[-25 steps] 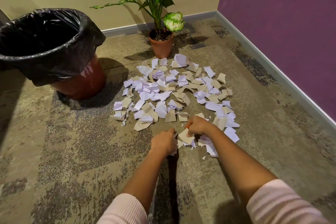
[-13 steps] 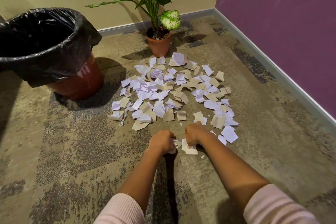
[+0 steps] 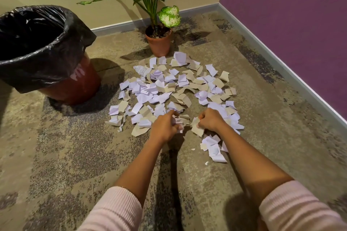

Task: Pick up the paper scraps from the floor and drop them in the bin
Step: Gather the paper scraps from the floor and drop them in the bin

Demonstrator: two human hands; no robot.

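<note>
Dozens of torn white and tan paper scraps [image 3: 170,88] litter the mottled carpet [image 3: 84,155]. The left hand [image 3: 165,125] clutches white pieces, the right hand [image 3: 209,120] a tan one. Loosely held, bits may flutter out on the way to the black-lined reddish round bin [image 3: 80,82], well apart leftward.

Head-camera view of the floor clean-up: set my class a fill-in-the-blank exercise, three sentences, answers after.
1. The round red-brown bin is lined with a ____ plastic bag.
2. The bin stands to the ____ of the torn white and tan paper scraps, which lie before a green potted plant.
3. The left hand and the right hand each grip paper ____.
Missing words: black; left; scraps.
</note>
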